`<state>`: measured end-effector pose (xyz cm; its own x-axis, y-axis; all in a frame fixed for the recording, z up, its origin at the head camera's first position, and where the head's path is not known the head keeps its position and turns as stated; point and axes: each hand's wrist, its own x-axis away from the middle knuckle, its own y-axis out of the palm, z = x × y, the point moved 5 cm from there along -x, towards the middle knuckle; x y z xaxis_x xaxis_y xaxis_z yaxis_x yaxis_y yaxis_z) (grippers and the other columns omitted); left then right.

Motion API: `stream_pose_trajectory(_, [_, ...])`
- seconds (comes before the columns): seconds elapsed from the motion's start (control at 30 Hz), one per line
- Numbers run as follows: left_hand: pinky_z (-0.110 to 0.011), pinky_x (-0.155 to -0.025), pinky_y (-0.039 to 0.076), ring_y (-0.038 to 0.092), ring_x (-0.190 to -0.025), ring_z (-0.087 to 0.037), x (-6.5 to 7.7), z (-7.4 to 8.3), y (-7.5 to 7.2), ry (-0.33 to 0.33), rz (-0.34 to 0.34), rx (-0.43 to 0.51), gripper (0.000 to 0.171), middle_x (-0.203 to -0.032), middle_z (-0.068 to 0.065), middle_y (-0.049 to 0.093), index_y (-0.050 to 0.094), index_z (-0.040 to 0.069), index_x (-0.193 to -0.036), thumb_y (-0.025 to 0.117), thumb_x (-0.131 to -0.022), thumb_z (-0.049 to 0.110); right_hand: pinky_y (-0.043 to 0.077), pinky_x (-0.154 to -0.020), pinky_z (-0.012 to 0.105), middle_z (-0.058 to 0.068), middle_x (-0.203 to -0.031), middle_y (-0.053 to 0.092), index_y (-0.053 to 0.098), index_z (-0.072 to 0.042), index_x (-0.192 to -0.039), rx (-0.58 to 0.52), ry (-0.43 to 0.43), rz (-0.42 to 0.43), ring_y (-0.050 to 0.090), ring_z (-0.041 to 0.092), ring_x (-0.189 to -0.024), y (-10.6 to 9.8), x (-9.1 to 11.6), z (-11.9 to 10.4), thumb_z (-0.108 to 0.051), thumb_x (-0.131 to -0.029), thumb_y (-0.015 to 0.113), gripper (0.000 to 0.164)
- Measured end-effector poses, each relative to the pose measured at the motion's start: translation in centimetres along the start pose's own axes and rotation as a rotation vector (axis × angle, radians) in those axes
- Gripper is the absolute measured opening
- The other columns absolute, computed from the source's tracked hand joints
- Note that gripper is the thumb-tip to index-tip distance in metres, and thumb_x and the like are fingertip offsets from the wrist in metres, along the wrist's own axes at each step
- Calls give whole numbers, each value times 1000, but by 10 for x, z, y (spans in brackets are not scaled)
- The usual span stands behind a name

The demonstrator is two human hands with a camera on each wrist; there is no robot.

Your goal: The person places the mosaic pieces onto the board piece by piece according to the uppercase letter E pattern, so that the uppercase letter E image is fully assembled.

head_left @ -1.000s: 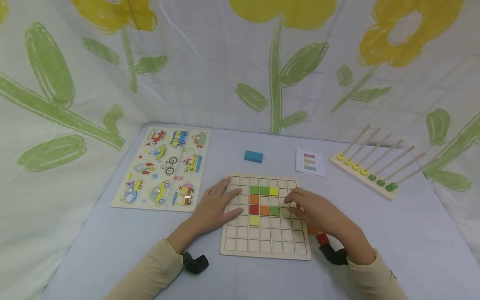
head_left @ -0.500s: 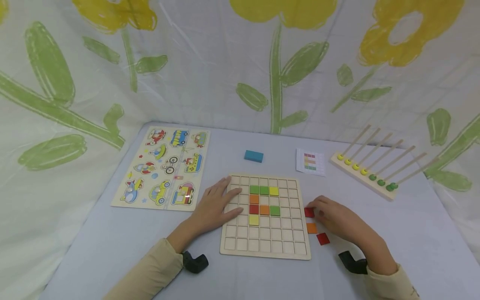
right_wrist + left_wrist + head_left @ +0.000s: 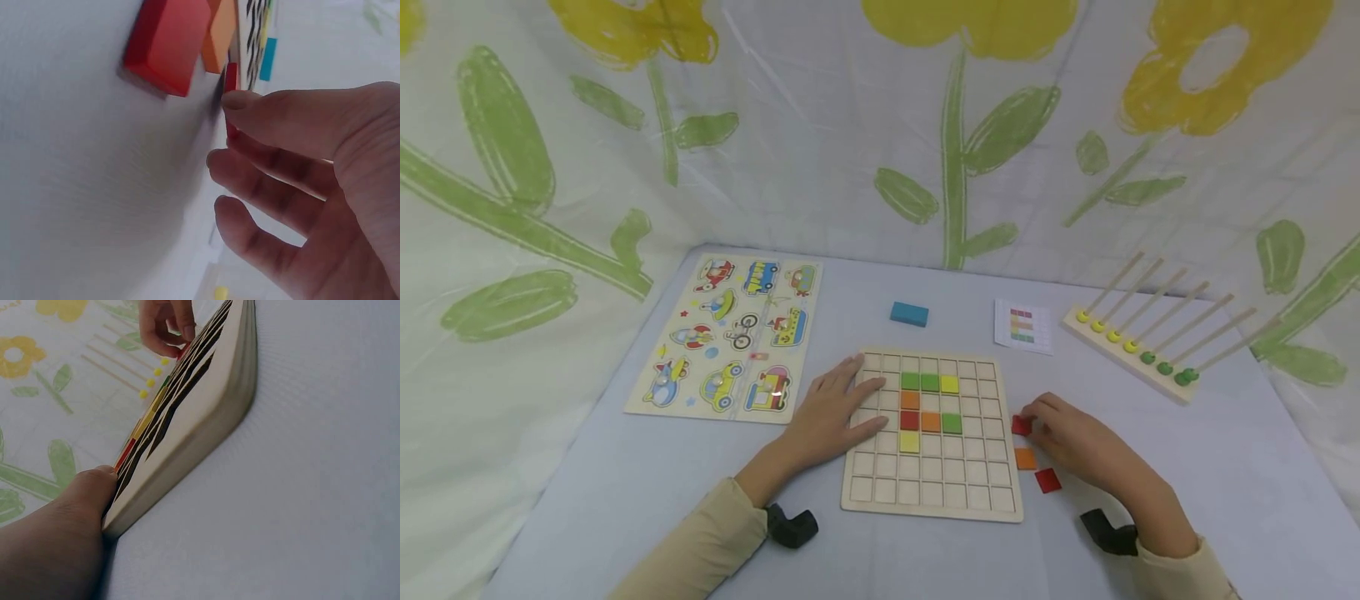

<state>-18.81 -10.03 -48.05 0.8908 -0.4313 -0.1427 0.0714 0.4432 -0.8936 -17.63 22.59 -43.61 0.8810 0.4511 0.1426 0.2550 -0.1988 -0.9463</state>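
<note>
A wooden grid board (image 3: 932, 515) lies on the table, with several coloured square tiles in its cells: green, yellow, orange and red. My left hand (image 3: 820, 417) rests on the board's left edge with fingers spread; its thumb shows there in the left wrist view. Just right of the board, my right hand (image 3: 1067, 437) pinches a red tile (image 3: 231, 76) between thumb and forefinger, the other fingers loosely bent. Beside that hand an orange tile (image 3: 1026, 459) and a second red tile (image 3: 1048, 481) lie on the table.
A vehicle puzzle board (image 3: 722, 342) lies at the left. Behind the grid board are a blue block (image 3: 909, 314) and a pattern card (image 3: 1023, 326). A rack with upright rods (image 3: 1131, 354) and yellow and green beads stands at the back right.
My right hand has moved from above the board to its right side and now pinches a red tile there. The left hand has stayed on the board.
</note>
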Motion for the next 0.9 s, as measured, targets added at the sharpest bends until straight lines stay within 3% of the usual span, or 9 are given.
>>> stream_pose_trajectory(0.23, [-49, -113, 22, 14, -147, -25, 0, 0, 1, -1, 3, 7, 62, -159, -9, 20, 44, 27, -144, 49, -91, 60, 54, -76, 27, -11, -106, 58, 63, -19, -110, 82, -95, 78, 57, 5, -87, -12, 4, -25, -19, -84, 75, 29])
stream_pose_trajectory(0.4, [-48, -113, 21, 12, -148, -23, -1, -1, 3, -7, -7, -2, 64, -160, -8, 18, 41, 29, -145, 47, -91, 62, 51, -68, 21, -11, -110, 57, 61, -21, -110, 52, -159, 57, 54, 1, -80, -13, 2, -52, -22, -88, 71, 25])
stream_pose_trajectory(0.67, [-49, -113, 22, 15, -147, -25, 0, 0, 1, 1, 5, -3, 63, -159, -10, 20, 43, 27, -144, 49, -91, 60, 52, -77, 20, -16, -106, 58, 63, -23, -107, -18, -354, 40, 57, 0, -87, 5, -9, -91, -22, -89, 69, 18])
stream_pose_trajectory(0.9, [-50, -112, 24, 18, -146, -27, 0, 1, -1, 6, 19, -4, 63, -158, -11, 22, 44, 26, -144, 51, -91, 59, 50, -78, 18, -15, -103, 58, 63, -24, -106, 10, -433, -13, 55, 1, -87, 23, -17, -116, -25, -90, 67, 16])
